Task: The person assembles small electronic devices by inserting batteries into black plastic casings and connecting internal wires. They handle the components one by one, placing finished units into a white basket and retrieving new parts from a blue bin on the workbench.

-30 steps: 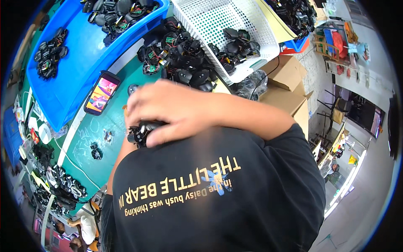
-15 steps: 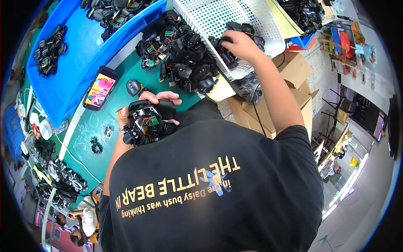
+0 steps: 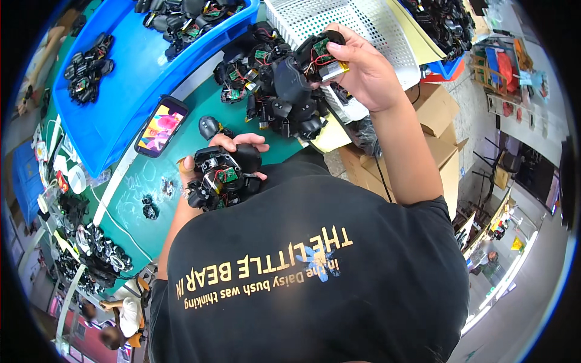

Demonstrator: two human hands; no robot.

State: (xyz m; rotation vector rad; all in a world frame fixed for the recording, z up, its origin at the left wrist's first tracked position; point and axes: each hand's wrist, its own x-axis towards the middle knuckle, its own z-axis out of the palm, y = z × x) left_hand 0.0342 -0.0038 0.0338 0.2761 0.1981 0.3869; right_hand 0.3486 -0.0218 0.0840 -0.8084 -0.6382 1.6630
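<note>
Here, the right hand [image 3: 370,75] pinches a black unit [image 3: 321,57], its thumb on the green circuit board, with red wires and a silver-and-yellow piece showing. That unit appears in front of the white basket's near end. The left hand [image 3: 225,143], fingers spread and curled, cradles a cluster of black units [image 3: 227,172] close to the wearer's shirt; a green board and red wires face up in it.

Just beyond the left hand, a single dark rounded piece [image 3: 209,127] lies on the green surface [image 3: 124,199], near a phone [image 3: 161,127] with a bright picture. A small black part [image 3: 150,207] sits to the left of the cradled cluster. Farther out, a heap of similar units [image 3: 266,72] lies between the blue tray [image 3: 136,66] and the perforated white basket [image 3: 396,42]. More units rest inside the tray. Cardboard boxes [image 3: 433,107] stand beyond the right forearm.
</note>
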